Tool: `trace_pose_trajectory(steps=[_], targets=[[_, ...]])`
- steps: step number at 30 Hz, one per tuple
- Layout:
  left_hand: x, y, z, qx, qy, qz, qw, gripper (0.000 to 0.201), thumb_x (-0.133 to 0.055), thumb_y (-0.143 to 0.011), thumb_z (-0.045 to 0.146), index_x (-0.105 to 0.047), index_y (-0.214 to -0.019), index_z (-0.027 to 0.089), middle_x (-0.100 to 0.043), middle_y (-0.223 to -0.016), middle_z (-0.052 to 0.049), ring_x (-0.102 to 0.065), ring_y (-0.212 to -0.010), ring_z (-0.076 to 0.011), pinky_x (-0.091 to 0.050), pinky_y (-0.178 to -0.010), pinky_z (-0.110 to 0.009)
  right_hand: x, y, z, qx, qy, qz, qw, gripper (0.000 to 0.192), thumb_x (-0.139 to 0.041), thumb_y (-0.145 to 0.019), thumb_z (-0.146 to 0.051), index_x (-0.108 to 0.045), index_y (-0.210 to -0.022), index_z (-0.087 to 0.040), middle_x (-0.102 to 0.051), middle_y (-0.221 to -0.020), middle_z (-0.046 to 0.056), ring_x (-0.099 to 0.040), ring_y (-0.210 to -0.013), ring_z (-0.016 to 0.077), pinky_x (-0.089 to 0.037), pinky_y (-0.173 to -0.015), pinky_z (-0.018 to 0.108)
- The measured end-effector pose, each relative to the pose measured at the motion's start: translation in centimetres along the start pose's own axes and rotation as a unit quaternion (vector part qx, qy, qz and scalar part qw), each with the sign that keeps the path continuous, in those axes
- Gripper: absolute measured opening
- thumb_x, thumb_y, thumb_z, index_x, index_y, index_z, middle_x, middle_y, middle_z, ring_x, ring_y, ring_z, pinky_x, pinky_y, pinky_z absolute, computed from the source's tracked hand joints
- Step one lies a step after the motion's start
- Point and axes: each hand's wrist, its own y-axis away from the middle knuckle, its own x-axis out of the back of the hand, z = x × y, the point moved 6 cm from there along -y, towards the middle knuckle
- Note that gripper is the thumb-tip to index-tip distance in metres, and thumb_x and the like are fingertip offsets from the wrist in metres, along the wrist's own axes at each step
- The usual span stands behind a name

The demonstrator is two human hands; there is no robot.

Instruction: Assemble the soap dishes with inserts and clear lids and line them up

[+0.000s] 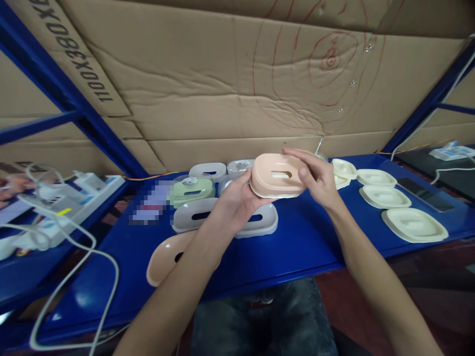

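Observation:
Both my hands hold a pink plastic dish [276,175] with a slot in its middle, lifted above the blue table [297,242]. My left hand [237,200] grips its left edge from below. My right hand [319,180] clasps its right edge, thumb on top. Under my left hand lie grey slotted dishes [193,215], and another pink dish [165,257] sits nearer the front edge, partly hidden by my forearm. A green dish with a clear lid [191,190] stands behind them.
Several cream-coloured trays [413,223] lie in a row on the right of the table. A dark phone [425,194] lies beside them. White power strips and cables [63,207] fill the left shelf. Cardboard sheets [230,74] form the back wall.

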Motion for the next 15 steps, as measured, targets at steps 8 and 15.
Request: trace_pose_trajectory(steps=[8, 15], targets=[[0.7, -0.3, -0.1, 0.023, 0.03, 0.038, 0.999, 0.047, -0.045, -0.113, 0.028, -0.064, -0.155, 0.018, -0.076, -0.145, -0.017, -0.071, -0.139, -0.0369, -0.056, -0.12, -0.061, -1.2, 0.2, 0.2, -0.003, -0.007, -0.038, 0.999, 0.047, -0.089, -0.088, -0.063, -0.086, -0.125, -0.033, -0.078, -0.141, 0.011, -0.074, -0.133, 0.0323, -0.059, -0.117, 0.059], [0.6, -0.1, 0.1, 0.032, 0.044, 0.049, 0.997, 0.049, -0.044, -0.111, 0.022, -0.062, -0.156, 0.016, -0.077, -0.144, -0.017, -0.072, -0.138, -0.0351, -0.055, -0.122, -0.06, -1.1, 0.3, -0.1, -0.01, -0.007, -0.014, 1.0, 0.043, -0.089, -0.089, -0.062, -0.086, -0.122, -0.034, -0.075, -0.145, 0.009, -0.071, -0.137, 0.0336, -0.058, -0.119, 0.06]])
